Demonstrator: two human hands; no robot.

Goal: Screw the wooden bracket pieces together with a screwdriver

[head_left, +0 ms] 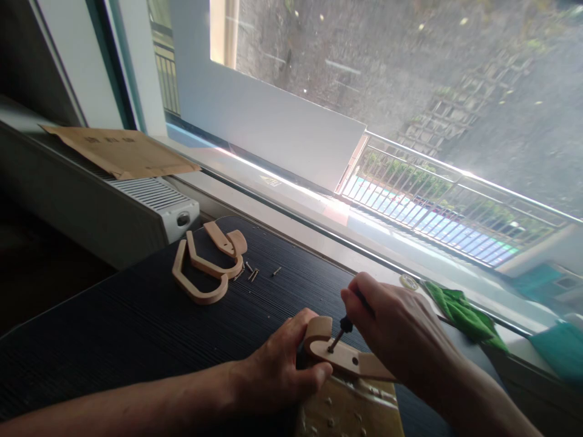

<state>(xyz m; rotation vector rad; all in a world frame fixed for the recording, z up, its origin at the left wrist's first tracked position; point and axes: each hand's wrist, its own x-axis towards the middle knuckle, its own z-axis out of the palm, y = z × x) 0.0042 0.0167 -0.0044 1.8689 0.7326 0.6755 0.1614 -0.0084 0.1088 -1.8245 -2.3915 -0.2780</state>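
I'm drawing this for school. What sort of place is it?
It looks like an indoor room, maybe in a home, though I can't be sure. There's a big window, a white radiator beside it, and a metal railing outside.

Pale curved wooden hooks [341,358]: smooth, matt. Slim black-handled screwdriver [347,324]: metal-looking shaft, dull plastic-looking grip. Small thin metal screws [254,275]: slight shine. Broad black tabletop [136,340]: fine ridged grain, low sheen. Yellow-brown flat board [346,409]: glossy streaks on top. Flat tan paper envelope [125,156]: matt. Long white radiator [113,215]: smooth. Crumpled green cloth [464,315]: soft, matt. Silvery metal railing [464,174]: shiny.
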